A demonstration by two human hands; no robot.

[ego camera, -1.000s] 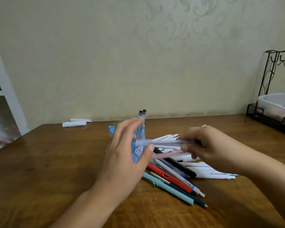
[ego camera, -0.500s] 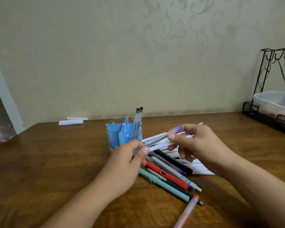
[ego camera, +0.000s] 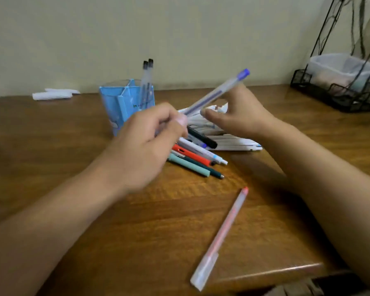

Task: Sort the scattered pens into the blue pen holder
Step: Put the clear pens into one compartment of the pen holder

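Note:
The blue pen holder stands at the back of the wooden table, with two black-capped pens upright in it. My left hand pinches the lower end of a translucent blue-capped pen, which slants up to the right. My right hand sits just behind that pen with loosely curled fingers, the thumb apart from it. Below the hands lies a pile of white pens, a black pen, a red pen and teal pens. A pink pen lies alone near the front.
A black wire rack holding a clear plastic box stands at the back right. White rolled items lie at the back left by the wall. The table's front edge runs just behind the pink pen's near end.
The pink pen left the hands and now lies on the table at the front. My left hand has taken hold of the blue-capped pen, which now tilts up, and my right hand has loosened.

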